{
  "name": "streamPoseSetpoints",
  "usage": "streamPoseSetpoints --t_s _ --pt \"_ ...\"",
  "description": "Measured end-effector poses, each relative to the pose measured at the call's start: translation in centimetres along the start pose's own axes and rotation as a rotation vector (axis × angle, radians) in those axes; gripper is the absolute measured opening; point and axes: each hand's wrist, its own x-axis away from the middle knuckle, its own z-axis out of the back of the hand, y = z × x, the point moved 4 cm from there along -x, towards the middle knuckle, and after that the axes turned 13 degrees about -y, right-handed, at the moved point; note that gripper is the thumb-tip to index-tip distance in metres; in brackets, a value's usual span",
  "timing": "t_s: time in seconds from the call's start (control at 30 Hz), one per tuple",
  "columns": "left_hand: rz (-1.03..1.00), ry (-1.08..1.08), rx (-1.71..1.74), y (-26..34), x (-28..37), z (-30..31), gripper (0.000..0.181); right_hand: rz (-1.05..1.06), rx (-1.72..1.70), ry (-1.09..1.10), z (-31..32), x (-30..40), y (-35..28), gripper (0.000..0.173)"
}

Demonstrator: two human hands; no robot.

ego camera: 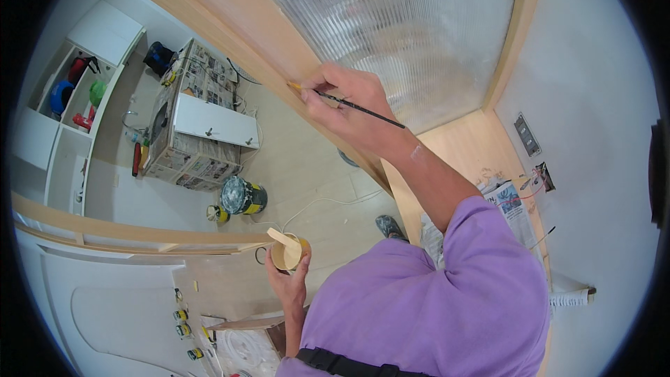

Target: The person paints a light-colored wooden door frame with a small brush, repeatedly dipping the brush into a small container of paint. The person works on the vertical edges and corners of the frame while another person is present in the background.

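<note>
My right hand (345, 102) grips a thin artist's paintbrush (361, 108) with a dark handle. Its tip meets or nearly meets the pale wooden frame (251, 57) beside a ribbed glass panel (413, 36). Lower down, my left hand (289, 283) holds a small open can (290, 252) from below, with pale cream paint or filler inside. A flat wooden stick (283, 237) leans out over the can's rim.
A lidded, paint-smeared bucket (243, 195) and small can (217, 213) stand on the floor near a newspaper-covered cabinet (204, 152). A cable (324, 200) crosses the floor. Wires hang from a wall box (544, 177). Newspaper (515, 214) lies on the wooden surface at right.
</note>
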Motion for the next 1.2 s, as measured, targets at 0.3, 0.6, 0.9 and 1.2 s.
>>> streamPoseSetpoints --t_s 0.3,0.6,0.9,1.2 --pt "-0.020 0.014 0.019 -0.8 -0.1 0.2 0.092 0.047 0.124 0.022 -0.3 2.7 2.2 0.010" --pt "-0.028 -0.034 -0.035 -0.5 -0.3 0.2 0.093 0.003 0.157 -0.064 -0.8 5.7 3.7 0.013" --pt "0.001 0.003 -0.026 -0.7 -0.5 0.2 0.095 0.130 0.161 0.032 -0.8 3.5 2.6 0.013" --pt "0.023 -0.020 -0.013 -1.3 -0.2 0.5 0.092 0.119 0.263 -0.099 -1.4 7.2 5.3 0.017"
